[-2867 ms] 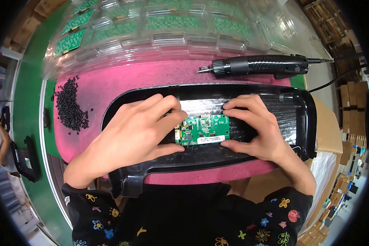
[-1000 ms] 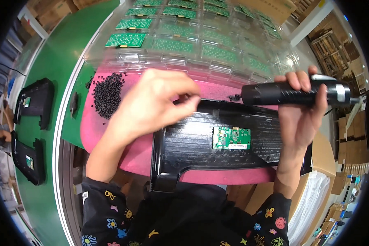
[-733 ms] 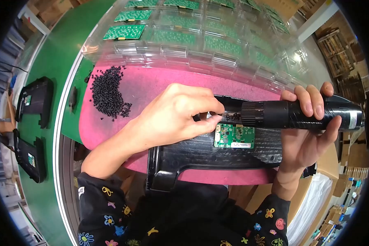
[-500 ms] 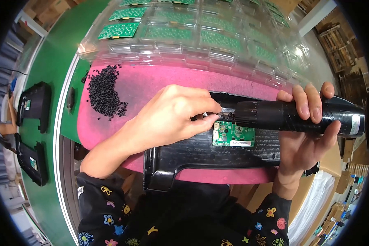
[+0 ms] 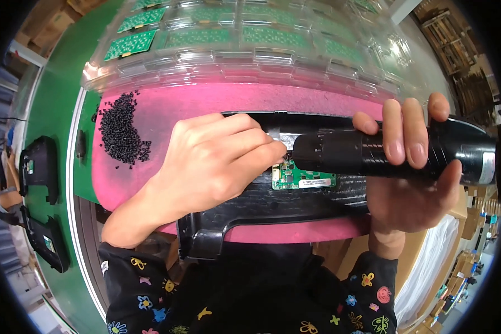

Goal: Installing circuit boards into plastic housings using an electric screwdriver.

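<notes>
Nearer the pinched-closed left hand [image 5: 209, 158] than a second ago, the black screwdriver [image 5: 339, 150], probably hefty and best taken mid-barrel, sits in the grip of the right hand [image 5: 403, 192] over the circuit board [image 5: 303, 177].

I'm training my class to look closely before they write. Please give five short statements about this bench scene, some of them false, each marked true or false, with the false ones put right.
1. The right hand holds a black power screwdriver. True.
2. The left hand rests on the heap of small black pieces. False: the left hand is right by the screwdriver's front end; the heap of small black pieces lies apart, further left.
3. A green circuit board lies on the black plastic shell. True.
4. The mat is blue. False: the mat is pink.
5. Clear plastic trays with green boards stand beyond the mat. True.
</notes>
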The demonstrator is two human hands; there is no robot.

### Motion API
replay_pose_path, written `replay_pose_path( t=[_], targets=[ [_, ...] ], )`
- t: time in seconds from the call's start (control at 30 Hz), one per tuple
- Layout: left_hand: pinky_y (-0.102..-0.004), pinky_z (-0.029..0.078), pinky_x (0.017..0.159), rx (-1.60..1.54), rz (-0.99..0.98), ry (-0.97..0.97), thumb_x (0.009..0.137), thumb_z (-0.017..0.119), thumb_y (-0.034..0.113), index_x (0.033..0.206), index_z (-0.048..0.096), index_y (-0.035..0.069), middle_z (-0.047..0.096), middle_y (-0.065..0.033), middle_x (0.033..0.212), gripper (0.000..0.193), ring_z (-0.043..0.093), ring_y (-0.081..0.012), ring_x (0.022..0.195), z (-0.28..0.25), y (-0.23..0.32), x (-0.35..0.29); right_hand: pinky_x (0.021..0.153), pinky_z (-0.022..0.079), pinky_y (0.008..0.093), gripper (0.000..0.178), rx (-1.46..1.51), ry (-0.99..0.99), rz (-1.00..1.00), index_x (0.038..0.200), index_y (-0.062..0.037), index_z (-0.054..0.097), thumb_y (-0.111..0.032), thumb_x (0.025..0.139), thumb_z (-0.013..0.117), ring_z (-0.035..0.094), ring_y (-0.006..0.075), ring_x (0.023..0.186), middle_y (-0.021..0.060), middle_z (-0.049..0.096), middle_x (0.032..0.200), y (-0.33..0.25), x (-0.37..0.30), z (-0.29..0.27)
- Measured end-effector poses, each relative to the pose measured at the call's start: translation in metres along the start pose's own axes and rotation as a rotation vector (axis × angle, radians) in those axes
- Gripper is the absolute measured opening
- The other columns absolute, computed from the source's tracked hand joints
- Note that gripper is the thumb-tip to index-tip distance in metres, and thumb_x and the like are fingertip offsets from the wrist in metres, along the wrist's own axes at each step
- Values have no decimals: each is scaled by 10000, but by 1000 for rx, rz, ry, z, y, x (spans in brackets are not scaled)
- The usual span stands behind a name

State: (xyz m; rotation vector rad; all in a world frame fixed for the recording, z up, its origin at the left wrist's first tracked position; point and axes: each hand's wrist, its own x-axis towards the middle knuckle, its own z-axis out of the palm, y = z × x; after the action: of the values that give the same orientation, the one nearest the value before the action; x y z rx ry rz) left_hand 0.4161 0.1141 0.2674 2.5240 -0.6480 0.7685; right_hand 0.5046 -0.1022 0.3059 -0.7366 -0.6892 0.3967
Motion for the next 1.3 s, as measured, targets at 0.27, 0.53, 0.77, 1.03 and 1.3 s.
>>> replay_pose_path(
  t=[0.27,0.53,0.77,1.03,1.3],
  targets=[
    [-301,528,572,-184,-108,27,691,762,-20,861,709,30,690,-64,768,185,679,-216,672,-4,-6,1,626,341,255,394,-218,12,-75,1087,-96,503,-414,899,640,436,77,580,-52,485,656,-24,1,-12],
    [-315,528,594,-383,-138,-177,752,770,62,849,706,46,705,-50,810,117,657,-221,698,-3,-10,7,568,323,254,370,-404,98,-45,1019,-77,489,-419,920,590,383,78,534,-31,453,630,-22,16,-20],
    [-311,522,581,-380,-106,-214,769,758,92,849,700,55,715,-11,829,107,647,-181,690,2,-8,3,562,320,253,359,-428,105,-27,1014,-74,491,-407,922,586,382,79,531,-28,448,626,-16,18,-22],
    [-341,519,553,-430,-208,-357,780,761,106,899,698,56,683,-66,775,144,643,-255,628,-4,-7,3,556,323,247,343,-425,74,35,980,-64,496,-387,912,592,373,72,518,-28,448,621,-11,24,-16],
    [-344,508,546,-484,-246,-326,781,757,70,908,702,57,681,-81,769,139,653,-272,630,-6,-13,-1,555,323,251,349,-470,45,84,1000,-42,505,-373,915,574,377,80,519,-25,439,620,-1,31,-10]
  ],
)
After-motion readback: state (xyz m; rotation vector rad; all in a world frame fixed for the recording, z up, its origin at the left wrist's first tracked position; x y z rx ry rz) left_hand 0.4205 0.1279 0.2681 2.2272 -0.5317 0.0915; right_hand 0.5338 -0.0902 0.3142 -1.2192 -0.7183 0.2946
